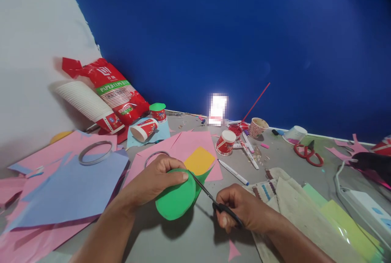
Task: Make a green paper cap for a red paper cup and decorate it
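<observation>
My left hand (154, 181) is closed on a piece of green paper (175, 196) with a rounded edge, thumb on top, holding it above the grey table (189, 238). My right hand (241, 210) grips black-handled scissors (214, 200). Their blades point up and left, reaching the green paper's right edge. Pink paper sheets (189, 145) and a yellow sheet (199, 160) lie just behind the green piece.
Blue and pink sheets (73, 189) cover the left, with a metal ring (95, 152) on them. A stack of paper cups (88, 106) and a red bag (117, 90) lean at the back left. Loose cups (225, 142), markers (233, 172), red scissors (308, 153), a cloth (293, 198) and a power strip (363, 208) lie right.
</observation>
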Demonstrator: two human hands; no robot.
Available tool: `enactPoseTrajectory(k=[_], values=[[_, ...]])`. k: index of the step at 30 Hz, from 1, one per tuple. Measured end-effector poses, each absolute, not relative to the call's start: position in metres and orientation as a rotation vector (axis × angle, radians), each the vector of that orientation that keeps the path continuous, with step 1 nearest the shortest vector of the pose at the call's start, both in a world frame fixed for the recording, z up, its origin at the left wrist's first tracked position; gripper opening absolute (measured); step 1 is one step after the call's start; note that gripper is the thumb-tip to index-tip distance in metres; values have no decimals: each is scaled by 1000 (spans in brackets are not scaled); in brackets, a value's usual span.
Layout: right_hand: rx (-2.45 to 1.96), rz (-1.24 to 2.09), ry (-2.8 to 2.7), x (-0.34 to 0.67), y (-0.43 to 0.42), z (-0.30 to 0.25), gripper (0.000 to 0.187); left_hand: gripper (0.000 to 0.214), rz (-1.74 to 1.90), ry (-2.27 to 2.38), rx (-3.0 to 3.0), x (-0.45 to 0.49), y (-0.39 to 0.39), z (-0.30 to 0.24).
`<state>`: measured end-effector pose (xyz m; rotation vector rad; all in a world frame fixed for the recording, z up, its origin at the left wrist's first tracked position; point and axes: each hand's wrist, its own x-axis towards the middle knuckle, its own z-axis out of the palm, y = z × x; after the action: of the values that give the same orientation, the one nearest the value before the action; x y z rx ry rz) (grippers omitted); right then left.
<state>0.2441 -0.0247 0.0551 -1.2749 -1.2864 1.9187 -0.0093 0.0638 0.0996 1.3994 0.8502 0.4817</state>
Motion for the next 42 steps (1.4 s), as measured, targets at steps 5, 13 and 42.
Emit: enactPoseTrajectory(k=[5, 13, 42], values=[[-1280, 1929, -1325, 245, -24, 58, 65, 26, 479, 832, 1368, -11, 63, 99], [-1289, 1916, -1337, 243, -25, 58, 66, 25, 458, 826, 1368, -8, 61, 102], [-1284, 1807, -1367, 251, -23, 56, 63, 29, 465, 823, 1391, -11, 66, 100]])
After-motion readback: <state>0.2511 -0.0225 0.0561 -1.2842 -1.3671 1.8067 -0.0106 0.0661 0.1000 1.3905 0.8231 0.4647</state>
